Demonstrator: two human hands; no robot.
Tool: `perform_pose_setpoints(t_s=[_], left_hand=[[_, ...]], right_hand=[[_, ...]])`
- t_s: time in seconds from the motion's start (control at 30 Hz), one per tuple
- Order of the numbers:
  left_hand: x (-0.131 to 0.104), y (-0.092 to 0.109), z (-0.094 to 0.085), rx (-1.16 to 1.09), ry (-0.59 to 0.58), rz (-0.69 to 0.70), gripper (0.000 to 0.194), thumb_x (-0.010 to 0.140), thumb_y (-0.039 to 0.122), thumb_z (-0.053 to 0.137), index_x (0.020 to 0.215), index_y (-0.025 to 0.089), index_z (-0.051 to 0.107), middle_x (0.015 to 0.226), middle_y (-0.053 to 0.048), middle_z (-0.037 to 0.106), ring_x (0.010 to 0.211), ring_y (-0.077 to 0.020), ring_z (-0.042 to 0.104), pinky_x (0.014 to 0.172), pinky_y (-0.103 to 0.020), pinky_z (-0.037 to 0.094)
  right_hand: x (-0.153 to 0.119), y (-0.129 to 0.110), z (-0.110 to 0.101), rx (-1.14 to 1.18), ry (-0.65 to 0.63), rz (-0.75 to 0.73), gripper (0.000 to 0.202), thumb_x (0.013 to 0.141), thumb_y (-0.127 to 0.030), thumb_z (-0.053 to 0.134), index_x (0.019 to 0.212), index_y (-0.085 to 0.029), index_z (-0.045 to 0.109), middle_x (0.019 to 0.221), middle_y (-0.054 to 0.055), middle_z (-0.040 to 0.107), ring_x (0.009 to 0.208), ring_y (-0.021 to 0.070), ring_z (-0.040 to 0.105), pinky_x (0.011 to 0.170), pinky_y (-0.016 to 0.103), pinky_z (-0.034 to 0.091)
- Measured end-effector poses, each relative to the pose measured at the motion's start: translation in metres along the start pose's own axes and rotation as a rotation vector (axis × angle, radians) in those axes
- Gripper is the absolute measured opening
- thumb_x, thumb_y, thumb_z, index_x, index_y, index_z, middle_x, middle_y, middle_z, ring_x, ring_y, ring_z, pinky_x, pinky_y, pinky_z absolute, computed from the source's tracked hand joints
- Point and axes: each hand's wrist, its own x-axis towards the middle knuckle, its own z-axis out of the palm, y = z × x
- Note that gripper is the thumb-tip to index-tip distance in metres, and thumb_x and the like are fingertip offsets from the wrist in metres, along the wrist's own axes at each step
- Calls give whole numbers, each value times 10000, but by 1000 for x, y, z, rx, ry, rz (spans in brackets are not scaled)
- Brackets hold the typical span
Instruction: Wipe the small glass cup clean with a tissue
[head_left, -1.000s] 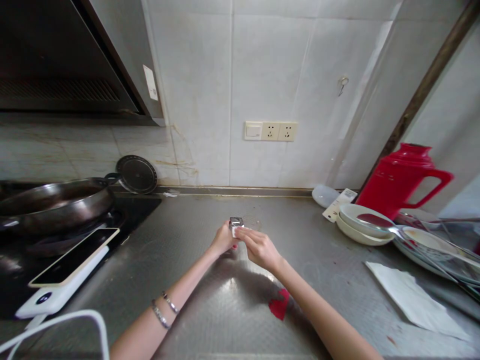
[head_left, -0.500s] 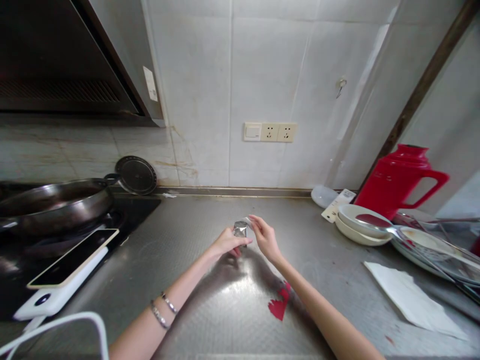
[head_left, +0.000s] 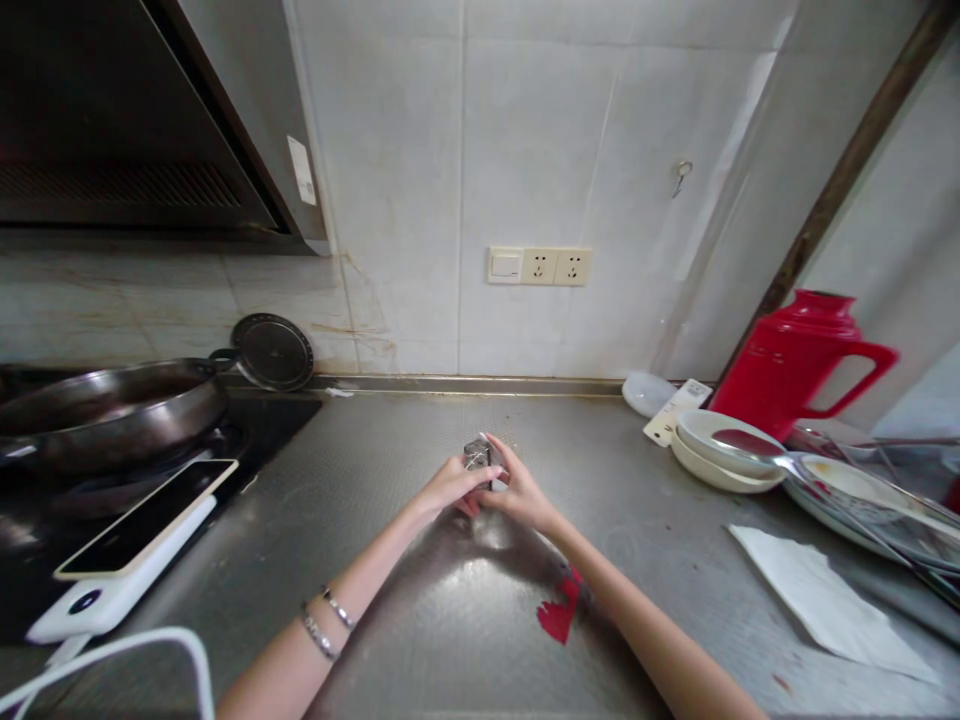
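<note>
Near the middle of the steel counter, a small silvery, foil-like block (head_left: 475, 455) is held between my two hands. My left hand (head_left: 454, 484) is closed around its left and lower side, with the thumb across the front. Against its right side press the fingers of my right hand (head_left: 517, 490), also closed. Something small and white shows between the right fingers, too small to make out. Torn red pieces (head_left: 559, 610) lie on the counter beside my right forearm.
At left, a pan (head_left: 112, 410) sits on the black stove, near a phone (head_left: 146, 520) on a white power bank with a cable. To the right are a red flask (head_left: 787, 360), stacked bowls (head_left: 724, 470), plates with utensils and a white napkin (head_left: 825, 600).
My right hand has moved slightly left and down, and its fingers now touch the silvery block. The block has turned a little in my left hand.
</note>
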Motion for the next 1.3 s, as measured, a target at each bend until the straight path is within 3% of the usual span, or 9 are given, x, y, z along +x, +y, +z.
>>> perform_pose_setpoints(t_s=[0.13, 0.3, 0.4, 0.5, 0.6, 0.77, 0.93, 1.13, 1.3], left_hand=[[-3, 4, -7, -36, -53, 47, 943, 644, 511, 736, 1399, 196, 267, 793, -67, 681, 453, -123, 597, 486, -246, 490], [1, -3, -12, 95, 74, 387, 1368, 379, 292, 900, 1461, 223, 66, 1313, -210, 479, 1032, -266, 607, 898, -390, 472], [5, -9, -9, 154, 77, 494, 1227, 455, 261, 869, 1436, 207, 134, 1329, -188, 468, 1139, -269, 546, 980, -396, 414], [5, -10, -6, 172, 65, 518, 914, 577, 258, 804, 1334, 191, 295, 1192, -134, 580, 1025, -226, 604, 921, -363, 452], [3, -9, -4, 210, 147, 562, 763, 579, 264, 802, 1217, 194, 388, 1116, -95, 619, 985, -213, 613, 879, -333, 465], [-2, -5, 2, 241, 188, 592, 752, 559, 280, 810, 1186, 210, 400, 1081, -68, 631, 943, -197, 622, 835, -301, 473], [-7, -4, 8, 271, 205, 575, 765, 549, 306, 814, 1183, 199, 399, 1058, -63, 624, 928, -195, 609, 820, -290, 468], [-2, -9, 11, 237, 226, 592, 756, 545, 257, 800, 1186, 193, 406, 1062, -61, 619, 927, -198, 607, 823, -318, 468], [1, -11, 8, 257, 255, 577, 768, 540, 252, 802, 1193, 188, 405, 1048, -64, 628, 930, -205, 608, 837, -333, 463]], right_hand=[[4, 0, -2, 163, 118, 68, 780, 592, -217, 748, 1309, -204, 440, 1295, 138, 528, 1107, 251, 581, 844, 365, 534], [10, -8, -6, 240, 175, 174, 722, 593, -257, 774, 1254, -164, 497, 1093, 114, 662, 880, 218, 675, 768, 352, 558], [9, -10, -5, 153, 178, 179, 739, 557, -274, 804, 1232, -160, 527, 1101, 111, 661, 893, 215, 663, 778, 342, 553], [8, -11, -4, 94, 188, 187, 725, 549, -298, 813, 1213, -158, 556, 1099, 104, 661, 886, 210, 655, 768, 333, 555], [8, -10, -6, 170, 205, 220, 507, 736, -410, 663, 1172, -161, 598, 1076, 103, 671, 857, 200, 655, 698, 323, 570], [12, -4, -16, 177, 274, 259, 399, 779, -463, 584, 1006, -150, 682, 984, 100, 698, 779, 210, 657, 577, 310, 570], [13, -8, -26, -141, 376, 117, 332, 829, -403, 546, 981, -151, 699, 921, 83, 722, 791, 216, 658, 709, 339, 545], [7, -26, -24, -196, 192, -89, 300, 914, -324, 450, 1100, -220, 661, 1087, 54, 696, 1001, 209, 651, 865, 333, 513], [3, -28, -20, -244, 171, -199, 295, 925, -264, 432, 1132, -245, 641, 1158, 48, 665, 1081, 209, 621, 926, 355, 500]])
